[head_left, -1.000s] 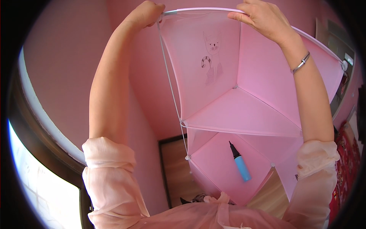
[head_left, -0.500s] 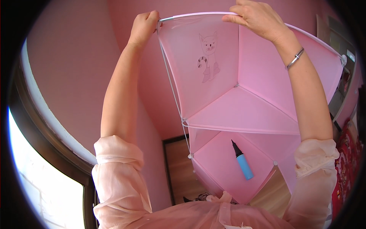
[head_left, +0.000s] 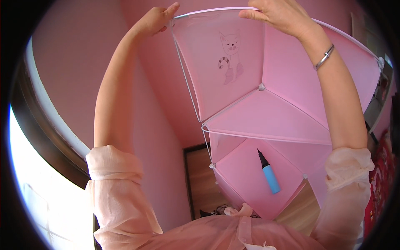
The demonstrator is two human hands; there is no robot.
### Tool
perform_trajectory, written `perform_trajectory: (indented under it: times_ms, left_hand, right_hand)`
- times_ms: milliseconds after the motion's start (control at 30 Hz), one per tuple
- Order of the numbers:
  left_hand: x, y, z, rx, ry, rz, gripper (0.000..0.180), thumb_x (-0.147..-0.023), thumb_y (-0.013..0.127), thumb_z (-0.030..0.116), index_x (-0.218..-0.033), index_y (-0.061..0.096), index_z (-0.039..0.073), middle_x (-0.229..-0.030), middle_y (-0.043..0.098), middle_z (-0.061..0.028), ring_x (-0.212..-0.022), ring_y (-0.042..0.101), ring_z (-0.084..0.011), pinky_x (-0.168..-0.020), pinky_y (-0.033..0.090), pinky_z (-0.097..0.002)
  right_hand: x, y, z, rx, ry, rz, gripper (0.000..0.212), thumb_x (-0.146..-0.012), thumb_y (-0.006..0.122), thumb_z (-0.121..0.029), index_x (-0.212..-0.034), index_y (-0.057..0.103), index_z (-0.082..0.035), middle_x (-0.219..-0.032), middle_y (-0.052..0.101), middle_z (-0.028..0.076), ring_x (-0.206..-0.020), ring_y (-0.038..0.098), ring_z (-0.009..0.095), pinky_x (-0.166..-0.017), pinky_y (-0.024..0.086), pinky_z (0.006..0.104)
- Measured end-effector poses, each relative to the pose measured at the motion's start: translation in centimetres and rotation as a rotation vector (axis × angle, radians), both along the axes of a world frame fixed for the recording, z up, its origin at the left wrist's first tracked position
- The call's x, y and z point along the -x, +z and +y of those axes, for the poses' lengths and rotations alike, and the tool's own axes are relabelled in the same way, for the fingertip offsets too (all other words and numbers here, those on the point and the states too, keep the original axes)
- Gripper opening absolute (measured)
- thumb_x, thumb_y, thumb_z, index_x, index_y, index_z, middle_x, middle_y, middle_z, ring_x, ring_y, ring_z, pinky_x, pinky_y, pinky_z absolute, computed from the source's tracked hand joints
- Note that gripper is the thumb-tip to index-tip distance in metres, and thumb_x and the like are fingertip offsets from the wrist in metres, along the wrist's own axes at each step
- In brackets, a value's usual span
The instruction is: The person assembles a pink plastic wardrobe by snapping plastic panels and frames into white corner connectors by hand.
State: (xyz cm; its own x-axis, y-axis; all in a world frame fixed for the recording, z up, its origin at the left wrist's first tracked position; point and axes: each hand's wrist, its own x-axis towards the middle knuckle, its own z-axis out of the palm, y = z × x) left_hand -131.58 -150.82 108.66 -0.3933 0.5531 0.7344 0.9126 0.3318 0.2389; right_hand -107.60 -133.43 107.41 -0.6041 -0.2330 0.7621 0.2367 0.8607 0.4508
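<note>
A pink storage cube rack point(head_left: 300, 58) of plastic panels in thin wire frames stands before me. Its upper left panel point(head_left: 208, 54) carries a drawing of a cat. At that panel's top left corner, my left hand point(head_left: 156, 21) has its fingers curled in against the edge and its thumb pointing up. My right hand point(head_left: 281, 16) grips the panel's top edge further right, thumb on the near side and fingers over it. The panel's lower left corner stands slightly off the white connector below. A blue hand pump point(head_left: 271, 179) with a black nozzle lies on the rack's lower panel.
Pink walls point(head_left: 162, 104) close in behind and to the left of the rack. A bright window point(head_left: 50, 187) with a dark frame is at lower left. Wooden floor point(head_left: 200, 179) shows below, and red patterned fabric point(head_left: 379, 183) hangs at far right.
My left hand has turned at the corner, its thumb now raised and its forearm swung outward left. The panel's lower left corner has come slightly away from its connector. My right hand keeps its grip.
</note>
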Motion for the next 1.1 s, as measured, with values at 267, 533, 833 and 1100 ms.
perform_trajectory:
  times_ms: [267, 533, 833, 1100]
  left_hand:
    - [-0.7, -9.8, 1.7, -0.423, -0.668, -0.563, 0.064, -0.083, 0.040, 0.053, -0.116, 0.037, -0.001, -0.099, 0.049, -0.0098, -0.088, 0.050, -0.0156, -0.078, 0.043, -0.0318]
    - [-2.9, -10.2, 3.9, -0.655, -0.565, -0.553, 0.048, -0.079, 0.052, 0.042, -0.099, 0.047, -0.001, -0.068, 0.050, -0.0038, -0.061, 0.047, -0.0114, -0.056, 0.040, -0.0265]
    - [-1.5, -11.8, 5.0, -0.764, -0.603, -0.551, 0.034, -0.081, 0.047, 0.031, -0.090, 0.051, -0.001, -0.062, 0.047, -0.0013, -0.048, 0.041, -0.0078, -0.041, 0.033, -0.0229]
    - [-2.1, -11.1, 4.8, -0.781, -0.568, -0.502, 0.045, -0.087, 0.035, 0.040, -0.082, 0.052, -0.002, -0.067, 0.054, -0.0097, -0.066, 0.049, -0.0176, -0.062, 0.040, -0.0311]
  right_hand:
    - [4.4, 3.2, -2.3, 0.356, 0.228, 0.102, 0.032, -0.083, 0.042, -0.028, -0.080, 0.057, 0.000, -0.082, 0.059, 0.021, -0.080, 0.055, 0.037, -0.071, 0.043, 0.0427]
    - [12.6, 1.7, -12.0, -0.047, -0.164, -0.023, 0.032, -0.079, 0.049, -0.036, -0.086, 0.062, -0.007, -0.078, 0.063, 0.011, -0.077, 0.061, 0.026, -0.066, 0.047, 0.0377]
    - [16.9, -0.4, -13.2, -0.468, -0.550, -0.205, 0.020, -0.075, 0.054, -0.032, -0.077, 0.065, -0.015, -0.072, 0.064, -0.001, -0.070, 0.061, 0.012, -0.049, 0.042, 0.0291]
    - [15.0, 2.4, -13.4, -0.328, -0.408, -0.340, 0.027, -0.073, 0.048, -0.024, -0.084, 0.064, -0.006, -0.086, 0.062, 0.015, -0.083, 0.061, 0.025, -0.071, 0.046, 0.0356]
